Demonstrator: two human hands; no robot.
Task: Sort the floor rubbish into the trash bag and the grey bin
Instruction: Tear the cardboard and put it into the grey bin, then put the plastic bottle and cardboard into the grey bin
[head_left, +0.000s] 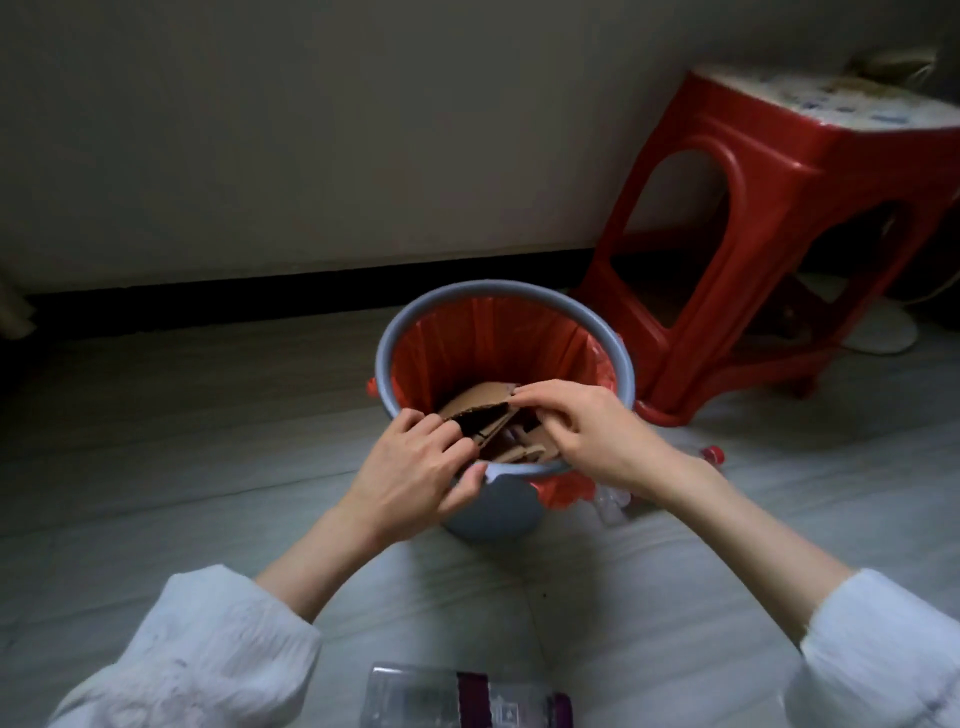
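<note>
The left hand (415, 462) reaches over the near rim of the grey bin (410, 322), fingers curled onto the lower edge of a cardboard piece (480, 402), thumb lying against the bin's outer rim. The right hand (576, 426) comes in from the other side and pinches the upper right edge of the same cardboard between thumb and fingertips. The piece is held over the bin's mouth, tilted, its dark underside turned towards the left hand.

Under it, inside the bin, lie more cardboard scraps (530, 451), stacked loosely. The bin is lined with a red bag (483, 338), whose edge spills over the rim at the near right and shows as a small tab at the left. The bin stands on the pale floor (182, 415), close to a wall with a dark skirting.

Both forearms are bare up to white sleeves (208, 649).

Just right of the bin, partly behind the right wrist, lies a clear bottle (615, 503) and, a little farther out, a red cap (712, 454); whether the two are joined cannot be told. At the bottom edge, between the arms, lies another clear plastic bottle with a dark purple label (467, 699). A red stool (769, 218) stands behind and right of the bin, near the wall, with a pale round object on the floor under its far side.
</note>
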